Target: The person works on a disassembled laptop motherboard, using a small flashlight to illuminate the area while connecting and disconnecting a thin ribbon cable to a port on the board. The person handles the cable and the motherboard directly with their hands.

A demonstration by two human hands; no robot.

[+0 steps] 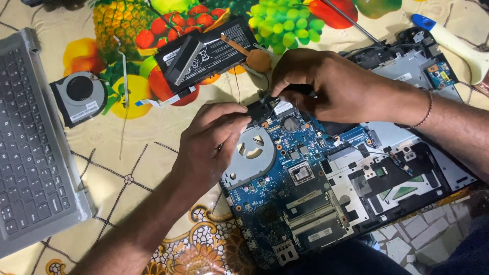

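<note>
Nearest me, my left hand (211, 140) pinches the black part (261, 109) at the top edge of the blue circuit board (285, 188), which lies just under and right of my fingers. My right hand (326, 84), fingers curled and pressed together, grips the same corner from beyond. Left of my fingers sits a loose fan (80, 97); beyond them lies a black battery pack (204, 53) on the fruit-printed surface (137, 158).

head cam | looks steeply down, close | on hands (both in frame) over motherboard (285, 188)
</note>
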